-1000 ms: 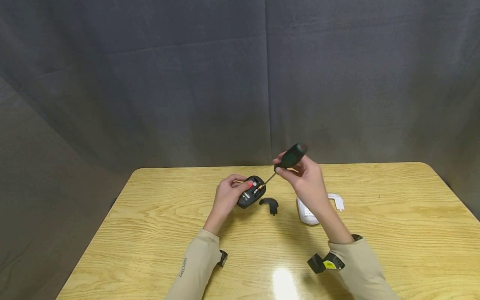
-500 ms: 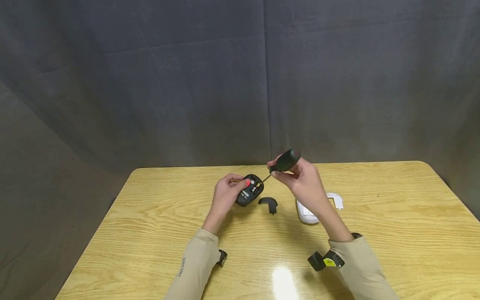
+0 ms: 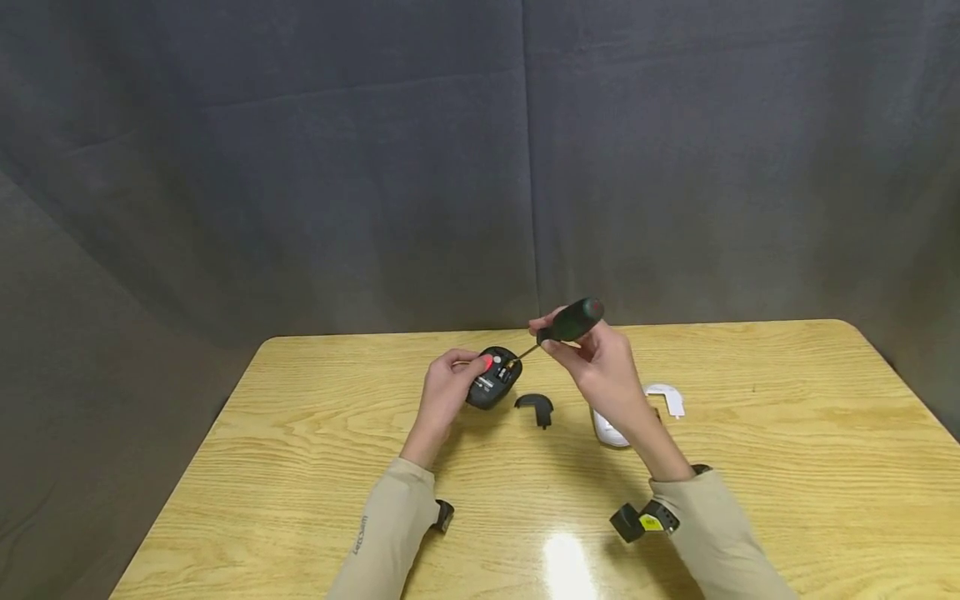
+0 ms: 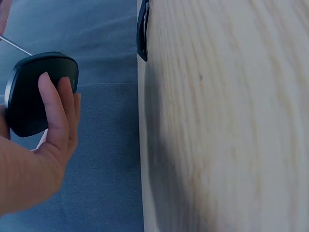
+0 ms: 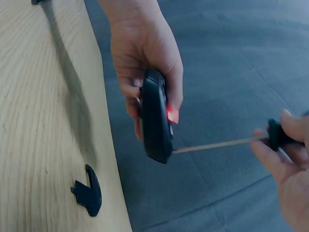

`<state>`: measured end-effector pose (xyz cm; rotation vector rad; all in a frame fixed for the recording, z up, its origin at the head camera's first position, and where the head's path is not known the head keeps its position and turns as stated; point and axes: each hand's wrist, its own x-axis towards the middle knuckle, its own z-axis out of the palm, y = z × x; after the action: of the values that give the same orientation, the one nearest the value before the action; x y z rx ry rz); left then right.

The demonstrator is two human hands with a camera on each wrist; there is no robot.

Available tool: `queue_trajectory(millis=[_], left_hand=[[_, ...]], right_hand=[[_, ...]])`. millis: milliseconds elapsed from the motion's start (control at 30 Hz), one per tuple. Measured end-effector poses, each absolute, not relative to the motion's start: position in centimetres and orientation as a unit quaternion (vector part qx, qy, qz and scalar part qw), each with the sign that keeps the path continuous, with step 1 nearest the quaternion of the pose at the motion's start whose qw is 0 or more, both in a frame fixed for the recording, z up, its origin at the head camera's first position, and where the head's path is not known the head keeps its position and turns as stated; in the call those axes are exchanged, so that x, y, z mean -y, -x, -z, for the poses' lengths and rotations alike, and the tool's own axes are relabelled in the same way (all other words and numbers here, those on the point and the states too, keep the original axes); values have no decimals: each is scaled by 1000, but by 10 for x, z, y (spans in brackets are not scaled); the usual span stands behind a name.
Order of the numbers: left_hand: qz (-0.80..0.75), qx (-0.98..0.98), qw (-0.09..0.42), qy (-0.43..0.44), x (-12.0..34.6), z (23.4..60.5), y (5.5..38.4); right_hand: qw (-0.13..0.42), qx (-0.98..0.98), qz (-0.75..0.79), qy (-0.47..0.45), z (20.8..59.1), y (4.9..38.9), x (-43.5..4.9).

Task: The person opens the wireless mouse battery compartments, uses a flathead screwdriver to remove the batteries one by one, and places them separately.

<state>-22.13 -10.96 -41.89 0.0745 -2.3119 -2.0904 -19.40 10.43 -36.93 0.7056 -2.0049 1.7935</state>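
Note:
My left hand (image 3: 447,385) grips a black computer mouse (image 3: 487,395), its underside turned up and its battery compartment uncovered. Red light glows on the thumb, which lies over the underside. In the left wrist view the fingers spread across the back of the mouse (image 4: 34,96). My right hand (image 3: 606,362) holds a screwdriver (image 3: 576,320) by its dark green handle. The thin shaft (image 5: 212,146) slants down to the mouse, its tip at the open compartment near the edge. Both are held up over the table.
A black curved battery cover (image 3: 537,407) lies on the wooden table (image 3: 300,467) near the mouse. Under the right forearm rests a white mouse (image 3: 609,432), partly hidden, with its white cover (image 3: 670,398) beside it. A dark grey curtain (image 3: 375,208) hangs behind the table.
The screwdriver and right hand have moved slightly left and down, and its shaft lies flatter. The black mouse has shifted a little left in the left hand.

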Motion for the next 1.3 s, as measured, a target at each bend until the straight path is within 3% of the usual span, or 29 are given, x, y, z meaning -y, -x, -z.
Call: queue_trajectory(millis=[200,500,733,867,1067,1300], left_hand=[[682,731,9,-17,107,417,222],[668,743,35,8,107,414,219],[600,796,74,36,99,404,213],[581,808,89,41,94,404,211],[577,810,91,49,94,403,211],[620,782,47,39,99,404,210]], right_hand=[[212,676,-671,-217,369,193,-106],[155,627,-741,-183,367,193,-116],[257,711,-593,-277,356,180,-102],[276,706,-583,-291,358,178,-98],[249,695,-618,-270,361,183,-106],[145,640,-712,-249,364,191,-120]])
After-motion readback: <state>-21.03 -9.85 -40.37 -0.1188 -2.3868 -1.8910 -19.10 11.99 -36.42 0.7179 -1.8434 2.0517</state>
